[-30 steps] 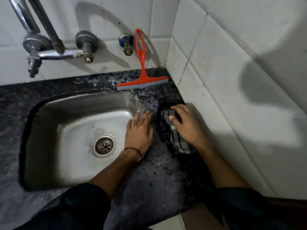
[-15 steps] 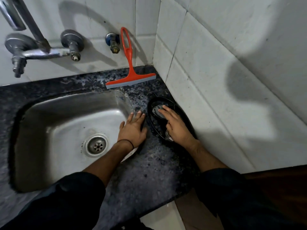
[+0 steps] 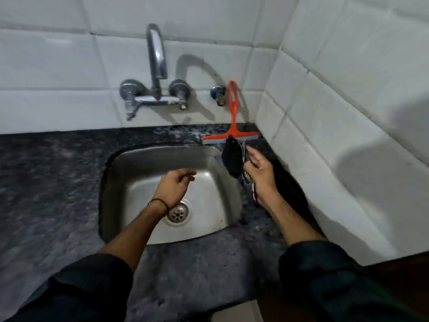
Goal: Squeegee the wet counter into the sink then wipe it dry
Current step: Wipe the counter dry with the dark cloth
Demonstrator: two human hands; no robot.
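Note:
A red squeegee (image 3: 232, 126) leans against the back tiles, its blade resting on the dark speckled counter (image 3: 197, 263) behind the steel sink (image 3: 209, 219). My right hand (image 3: 260, 173) grips a dark checked cloth (image 3: 232, 156) and holds it lifted at the sink's right rim, just in front of the squeegee blade. Over the basin hovers my left hand (image 3: 174, 184), fingers loosely curled and holding nothing.
A chrome wall tap (image 3: 156, 66) with two knobs hangs over the sink's back edge. A small blue valve (image 3: 218, 94) sits beside the squeegee handle. White tiled walls meet in a corner at the right. The drain (image 3: 177, 213) lies below my left wrist.
My right hand has picked the cloth up off the counter. My left hand has left the sink's rim and moved out over the basin. The view has tilted up.

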